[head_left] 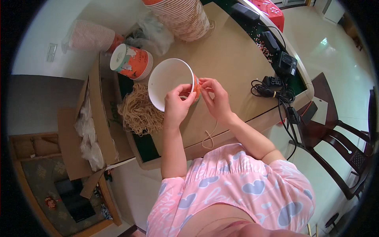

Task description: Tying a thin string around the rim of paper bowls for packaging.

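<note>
Nearest the viewer, at the lower middle of the frame, a length of tan string [209, 138] is hanging down over the front edge of the tabletop [237, 59]. Its upper end is being led up to the right hand [215, 98], whose grip is pinched on it at the fingertips, close against the side of the paper bowl [171, 81]. The bowl, white inside and orange outside, is being held tilted toward the viewer at the centre of the frame; the left hand [177, 104] is clenched on its near rim, thumb over the edge.

As a judgement, the string is being fastened at the bowl's wall. For that to go well, the bowl should be kept steady by the left hand, without the thin rim being crushed, and the string kept taut and short between the right fingertips.

Just left of the bowl, a heap of tan strings [140, 112] is lying on the tabletop. Further off, at the upper left, a stack of printed bowls [132, 61] is lying on its side, and a taller stack of bowls [183, 17] is standing at the top centre. At the right, black cables and chargers [276, 85] are lying.
</note>
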### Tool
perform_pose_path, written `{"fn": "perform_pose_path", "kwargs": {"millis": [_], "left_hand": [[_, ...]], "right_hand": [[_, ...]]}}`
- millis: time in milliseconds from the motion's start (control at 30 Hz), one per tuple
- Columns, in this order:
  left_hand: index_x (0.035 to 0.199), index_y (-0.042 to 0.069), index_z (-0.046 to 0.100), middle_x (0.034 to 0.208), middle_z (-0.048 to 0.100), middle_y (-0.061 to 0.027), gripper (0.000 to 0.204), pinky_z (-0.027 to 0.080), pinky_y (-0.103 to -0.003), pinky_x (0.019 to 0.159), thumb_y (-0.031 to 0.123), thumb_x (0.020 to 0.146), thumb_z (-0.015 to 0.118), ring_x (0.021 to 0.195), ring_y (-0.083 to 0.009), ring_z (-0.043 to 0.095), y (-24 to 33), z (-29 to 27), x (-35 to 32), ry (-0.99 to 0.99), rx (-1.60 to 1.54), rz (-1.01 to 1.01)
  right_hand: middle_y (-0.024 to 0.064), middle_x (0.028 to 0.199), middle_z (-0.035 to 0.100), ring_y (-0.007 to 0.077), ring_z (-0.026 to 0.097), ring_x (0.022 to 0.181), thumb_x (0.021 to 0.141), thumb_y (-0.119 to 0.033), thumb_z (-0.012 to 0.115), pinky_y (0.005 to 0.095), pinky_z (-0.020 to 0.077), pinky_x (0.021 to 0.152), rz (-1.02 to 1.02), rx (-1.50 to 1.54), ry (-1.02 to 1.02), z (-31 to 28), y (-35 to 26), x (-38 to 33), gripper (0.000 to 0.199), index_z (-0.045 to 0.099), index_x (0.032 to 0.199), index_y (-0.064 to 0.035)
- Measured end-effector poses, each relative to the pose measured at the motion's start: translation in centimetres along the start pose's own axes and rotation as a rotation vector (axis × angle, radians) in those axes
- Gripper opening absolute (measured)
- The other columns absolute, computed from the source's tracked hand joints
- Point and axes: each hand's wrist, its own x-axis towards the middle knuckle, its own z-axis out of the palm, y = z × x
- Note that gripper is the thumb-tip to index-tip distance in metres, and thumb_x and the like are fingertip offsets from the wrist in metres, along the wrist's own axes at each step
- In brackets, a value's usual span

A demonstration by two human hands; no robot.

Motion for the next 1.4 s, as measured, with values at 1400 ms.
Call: {"fn": "perform_pose_path", "kwargs": {"millis": [1400], "left_hand": [[0.1,0.0,0.052,0.088,0.059,-0.012,0.01,0.05,-0.028,0.069,0.007,0.095,0.048,0.079,-0.0171,0.059,-2.7,-1.6,-0.2,-0.361,-1.042,-0.433]], "right_hand": [[0.0091,0.091,0.062,0.0298,0.06,0.088,0.079,-0.006,0.064,0.0376,0.0504,0.074,-0.475,-0.559,-0.744,0.3,-10.4,-0.3,0.009,0.059,0.086,-0.0055]]}}
